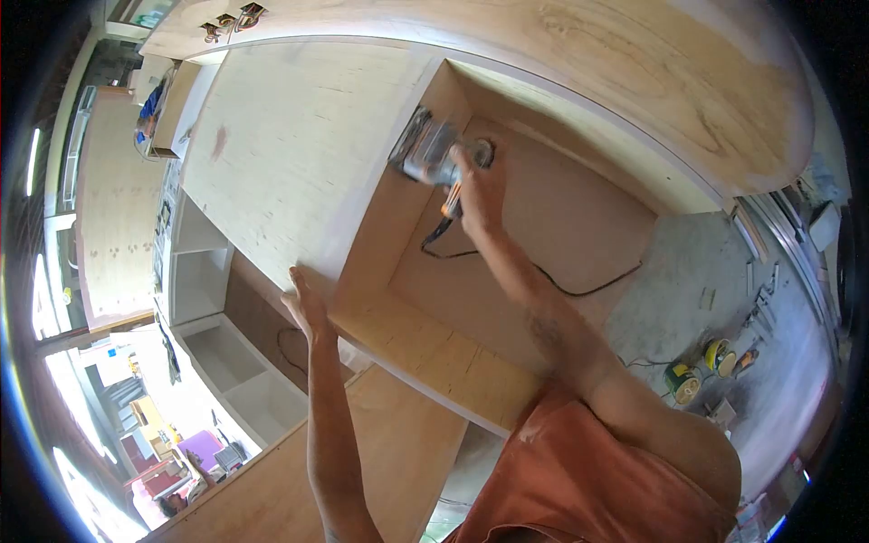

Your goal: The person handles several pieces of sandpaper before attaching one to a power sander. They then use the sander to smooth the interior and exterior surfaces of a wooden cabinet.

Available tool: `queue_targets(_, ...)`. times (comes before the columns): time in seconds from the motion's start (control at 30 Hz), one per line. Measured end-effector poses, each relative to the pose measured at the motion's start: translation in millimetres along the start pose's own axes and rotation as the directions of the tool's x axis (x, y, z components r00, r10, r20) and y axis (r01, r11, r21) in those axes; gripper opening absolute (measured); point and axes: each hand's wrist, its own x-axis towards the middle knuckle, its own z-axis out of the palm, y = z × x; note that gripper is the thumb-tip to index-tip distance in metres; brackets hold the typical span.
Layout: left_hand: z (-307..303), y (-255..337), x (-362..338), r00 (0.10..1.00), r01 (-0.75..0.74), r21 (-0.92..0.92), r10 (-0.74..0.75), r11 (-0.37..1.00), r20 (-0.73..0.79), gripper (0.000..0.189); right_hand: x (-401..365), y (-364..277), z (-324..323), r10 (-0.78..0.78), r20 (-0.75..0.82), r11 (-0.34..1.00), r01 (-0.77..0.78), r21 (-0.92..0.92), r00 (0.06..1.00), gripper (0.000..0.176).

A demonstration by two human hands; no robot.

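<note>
My right hand [482, 185] is wrapped around an electric sander [433, 152], slightly blurred. The sander's flat pad is up against the inner side wall of an open wooden cabinet [387, 226]. A dark power cord [570, 291] runs from its rear across the cabinet's inside and passes behind my right forearm. My left hand [309, 306] grips the edge of the cabinet's pale side panel [290, 154], fingers bent at the edge. Some of its fingers are hidden.
A long wooden board [634, 81] with a rounded end borders the cabinet. White shelf units [240, 371] stand at left. Round tins [683, 384] and metal strips [760, 308] lie on the grey floor [665, 299] at right. Wires [240, 20] poke from a cutout at the top.
</note>
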Motion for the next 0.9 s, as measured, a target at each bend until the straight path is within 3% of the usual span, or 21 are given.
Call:
queue_targets(0.07, 2, 0, -1, 1.000, -0.028, -0.014, 0.028, 1.000, -0.006, 0.067, -23, 16, 1, 0.015, 0.008, 1.000, -0.015, 0.006, 1.000, 0.038)
queue_targets(0.13, 0, -4, 1, 0.998, -0.055, -0.026, 0.055, 0.998, -0.011, 0.065, -36, 32, -2, -0.101, 0.049, 0.984, 0.107, -0.141, 0.994, 0.039)
queue_targets(0.23, -3, -2, 4, 0.998, -0.018, 0.124, 0.025, 0.992, -0.056, 0.062, -23, 33, -3, -0.098, 0.018, 0.971, 0.099, -0.218, 0.995, 0.040)
queue_targets(0.37, -2, 2, 5, 0.999, 0.009, 0.114, -0.003, 0.993, -0.054, 0.061, 13, -7, -5, 0.055, 0.090, 0.999, -0.054, -0.006, 0.994, 0.040)
queue_targets(0.43, -2, 1, 2, 0.998, 0.048, 0.142, -0.042, 0.989, -0.049, 0.062, 28, -24, -2, 0.022, 0.076, 1.000, -0.023, 0.001, 0.997, 0.042)
queue_targets(0.57, 4, 12, -10, 0.995, -0.005, 0.122, 0.018, 0.992, -0.101, 0.065, 36, -37, -1, -0.006, 0.071, 1.000, 0.005, 0.011, 0.997, 0.046)
queue_targets(0.7, -3, 6, 3, 0.998, 0.029, 0.166, -0.021, 0.986, -0.052, 0.070, 41, -24, -8, 0.046, 0.094, 0.999, -0.046, -0.004, 0.995, 0.045)
queue_targets(0.8, 1, 9, -4, 0.995, 0.013, 0.190, 0.006, 0.982, -0.100, 0.070, 52, -9, -13, 0.046, 0.119, 0.999, -0.045, -0.005, 0.992, 0.042)
queue_targets(0.9, 1, 1, 0, 0.998, 0.019, 0.132, -0.010, 0.991, -0.069, 0.070, 53, -12, -15, -0.036, 0.119, 0.996, 0.045, -0.074, 0.992, 0.042)
